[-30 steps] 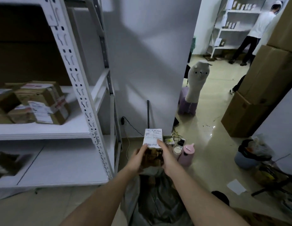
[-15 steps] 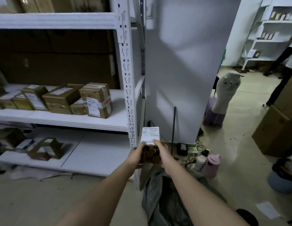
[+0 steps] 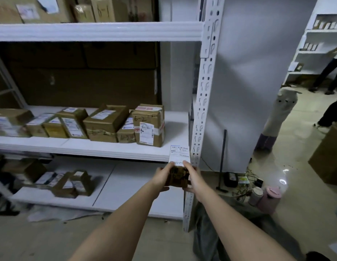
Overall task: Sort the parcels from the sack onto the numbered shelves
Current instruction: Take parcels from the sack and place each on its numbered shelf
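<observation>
Both hands, left hand (image 3: 161,175) and right hand (image 3: 192,176), grip a labelled parcel (image 3: 178,173) near the middle shelf's (image 3: 115,150) right front corner, likely awaiting placement there.

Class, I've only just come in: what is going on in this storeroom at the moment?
A person is sorting parcels. Both hands, left hand and right hand, grip a small brown parcel with a white label standing up from it, held in front of the white rack. The middle shelf already carries a row of boxes, and more lie on the bottom shelf. A dark sack lies on the floor below the arms.
</observation>
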Demonstrator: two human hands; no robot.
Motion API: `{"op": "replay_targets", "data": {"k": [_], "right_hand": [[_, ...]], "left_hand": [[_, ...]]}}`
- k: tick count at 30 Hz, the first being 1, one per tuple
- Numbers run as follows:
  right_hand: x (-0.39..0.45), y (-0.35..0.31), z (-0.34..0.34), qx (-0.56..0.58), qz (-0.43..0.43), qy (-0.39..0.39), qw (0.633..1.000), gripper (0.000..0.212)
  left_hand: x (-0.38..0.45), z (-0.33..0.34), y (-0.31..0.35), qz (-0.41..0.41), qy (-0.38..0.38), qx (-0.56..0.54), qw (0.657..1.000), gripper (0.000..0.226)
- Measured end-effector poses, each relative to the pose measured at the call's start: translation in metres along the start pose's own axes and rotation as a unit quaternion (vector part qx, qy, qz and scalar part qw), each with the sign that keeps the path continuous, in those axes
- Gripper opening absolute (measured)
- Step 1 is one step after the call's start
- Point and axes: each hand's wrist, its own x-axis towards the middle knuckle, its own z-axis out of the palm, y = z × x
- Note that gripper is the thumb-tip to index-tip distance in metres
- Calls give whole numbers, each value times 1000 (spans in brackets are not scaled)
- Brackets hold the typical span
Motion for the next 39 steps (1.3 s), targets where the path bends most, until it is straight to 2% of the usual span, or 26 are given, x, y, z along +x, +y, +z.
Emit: {"op": "replay_targets", "data": {"k": [2, 7, 11, 15, 18, 20, 23, 27, 32, 36, 39], "right_hand": [[3, -1, 18, -2, -3, 1, 1000, 38], [22, -6, 54, -27, 8, 20, 999, 49], [43, -11, 67, -25, -6, 28, 999, 40], [79, -13, 75, -31, -30, 42, 998, 40], [105, -15, 76, -46, -39, 46, 997, 17], [117, -18, 74, -28, -37, 39, 998, 11], [131, -23, 74, -31, -40, 31, 998, 24], [154, -24, 73, -46, -52, 56, 996, 24], [178, -25, 79, -70, -60, 78, 993, 42], [191, -31, 84, -74, -59, 97, 991, 40], [201, -35, 90, -76, -58, 122, 988, 39]], "left_hand": [[10, -17, 2, -2, -8, -4, 1000, 61], [37, -45, 8, -6, -25, -13, 1000, 60], [62, -52, 15, -5, -27, -7, 1000, 56], [92, -52, 24, -6, -27, -13, 1000, 52], [112, -53, 30, -4, -27, -14, 1000, 48], [125, -52, 33, -10, -30, -12, 999, 48], [140, -49, 38, -15, -35, -15, 999, 48], [158, -45, 44, -20, -39, -22, 999, 49], [177, -43, 51, -18, -39, -8, 999, 47], [190, -48, 57, -19, -46, 0, 999, 49], [195, -51, 63, -17, -50, -4, 999, 33]]}}
